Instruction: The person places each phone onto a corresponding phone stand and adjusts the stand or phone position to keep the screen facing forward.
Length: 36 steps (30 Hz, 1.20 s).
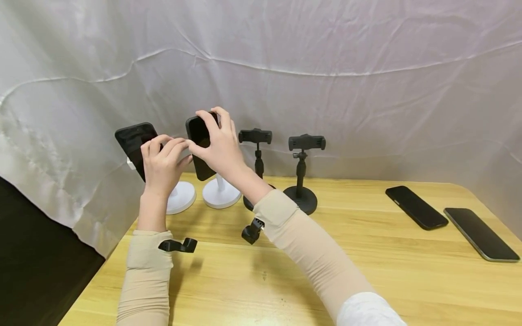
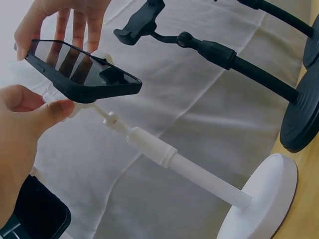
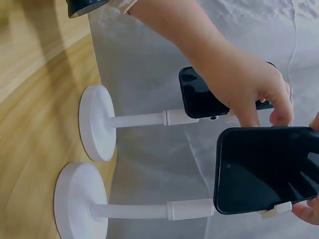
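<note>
Right hand (image 1: 220, 147) grips dark phone (image 1: 200, 136) by its edges, up at the head of a white stand (image 1: 221, 195). Left hand (image 1: 165, 165) pinches at the stand's clamp, beside the phone. Another phone (image 1: 136, 139) leans at left.

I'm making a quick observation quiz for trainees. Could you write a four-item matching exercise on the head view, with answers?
1. Right hand
2. Rightmost phone stand
3. Rightmost smartphone
4. Fabric backdrop

A. Lying flat on the wooden table
B. Hanging behind the stand
C. Gripping another smartphone
D. Black, with an empty clamp

Pairs: 1-C, 2-D, 3-A, 4-B
</note>
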### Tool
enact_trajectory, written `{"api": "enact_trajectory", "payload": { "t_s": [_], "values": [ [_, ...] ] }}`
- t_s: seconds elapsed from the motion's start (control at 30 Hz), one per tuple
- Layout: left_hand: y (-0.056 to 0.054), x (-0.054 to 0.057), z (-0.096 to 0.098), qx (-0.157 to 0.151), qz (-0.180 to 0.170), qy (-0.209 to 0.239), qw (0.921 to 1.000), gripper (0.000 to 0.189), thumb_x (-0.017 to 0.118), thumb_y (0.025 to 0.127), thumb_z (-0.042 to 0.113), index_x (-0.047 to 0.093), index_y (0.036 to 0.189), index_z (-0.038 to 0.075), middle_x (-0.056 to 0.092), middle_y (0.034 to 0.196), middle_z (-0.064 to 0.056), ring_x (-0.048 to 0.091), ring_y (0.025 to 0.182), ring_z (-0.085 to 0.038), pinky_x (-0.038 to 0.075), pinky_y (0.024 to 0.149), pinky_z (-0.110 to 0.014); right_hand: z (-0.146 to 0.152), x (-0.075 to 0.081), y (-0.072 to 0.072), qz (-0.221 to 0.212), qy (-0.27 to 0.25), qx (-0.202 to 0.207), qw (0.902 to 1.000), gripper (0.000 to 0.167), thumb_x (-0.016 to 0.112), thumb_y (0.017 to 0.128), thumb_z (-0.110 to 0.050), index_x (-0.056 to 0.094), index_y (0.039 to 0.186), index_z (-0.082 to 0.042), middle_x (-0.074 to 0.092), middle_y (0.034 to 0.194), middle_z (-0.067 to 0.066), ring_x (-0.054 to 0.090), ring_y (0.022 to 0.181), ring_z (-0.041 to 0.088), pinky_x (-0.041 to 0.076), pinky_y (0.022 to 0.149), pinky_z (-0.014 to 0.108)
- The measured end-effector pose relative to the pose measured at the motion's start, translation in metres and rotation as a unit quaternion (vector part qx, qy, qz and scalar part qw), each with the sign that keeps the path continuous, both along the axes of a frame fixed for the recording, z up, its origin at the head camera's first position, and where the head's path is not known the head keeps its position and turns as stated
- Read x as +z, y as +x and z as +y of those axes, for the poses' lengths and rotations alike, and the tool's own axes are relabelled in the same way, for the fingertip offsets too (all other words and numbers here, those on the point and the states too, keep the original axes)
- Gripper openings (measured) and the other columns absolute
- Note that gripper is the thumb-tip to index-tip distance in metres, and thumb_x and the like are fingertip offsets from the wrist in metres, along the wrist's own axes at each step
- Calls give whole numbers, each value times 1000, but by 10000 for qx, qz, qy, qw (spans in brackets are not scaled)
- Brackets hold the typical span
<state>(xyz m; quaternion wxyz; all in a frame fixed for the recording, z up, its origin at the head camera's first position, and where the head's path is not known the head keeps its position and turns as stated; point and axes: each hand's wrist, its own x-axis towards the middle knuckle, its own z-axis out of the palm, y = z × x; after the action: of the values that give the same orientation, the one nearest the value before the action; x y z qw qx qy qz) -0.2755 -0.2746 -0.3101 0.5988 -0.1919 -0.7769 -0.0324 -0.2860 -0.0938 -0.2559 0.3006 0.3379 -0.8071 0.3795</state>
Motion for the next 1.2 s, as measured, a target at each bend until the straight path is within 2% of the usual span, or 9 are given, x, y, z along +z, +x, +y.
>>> {"api": "enact_trajectory", "payload": {
  "t_s": [0.2,0.47,0.67,0.87,1.2],
  "values": [
    [-1,0,0,-90,50,-62,9999,30,78,77,21,71,101,5,72,101,-9,55,105,-32,33,87,-50,-4,1,2,113,274,-405,9987,58,69,88,-37,48,139,-18,34,145,13,45,119,31,49,92,41],
    [-3,-1,-1,-144,88,-151,9997,31,78,76,22,71,100,4,72,102,-9,54,106,-32,33,88,-50,-10,2,1,79,459,-648,9968,59,67,88,-37,47,139,-18,33,147,16,44,121,33,48,94,39],
    [-3,0,-3,-139,117,-173,9997,30,77,78,22,71,100,4,72,103,-9,54,107,-32,32,88,-50,-14,3,0,243,638,-852,9940,58,65,90,-38,46,140,-17,33,147,17,44,121,34,50,92,40],
    [-3,-1,-4,-110,248,-219,9994,30,77,78,24,71,100,5,72,102,-7,54,106,-31,32,88,-50,-19,2,1,326,859,-1128,9894,58,64,90,-41,45,140,-19,32,148,17,46,119,33,53,82,38],
    [-4,-4,-8,-162,488,-299,9982,27,75,82,26,70,98,5,72,101,-7,55,104,-31,32,87,-50,-25,-2,1,807,1061,-1521,9793,57,63,90,-43,46,138,-18,35,144,18,51,114,31,53,73,36]
  ]
}}
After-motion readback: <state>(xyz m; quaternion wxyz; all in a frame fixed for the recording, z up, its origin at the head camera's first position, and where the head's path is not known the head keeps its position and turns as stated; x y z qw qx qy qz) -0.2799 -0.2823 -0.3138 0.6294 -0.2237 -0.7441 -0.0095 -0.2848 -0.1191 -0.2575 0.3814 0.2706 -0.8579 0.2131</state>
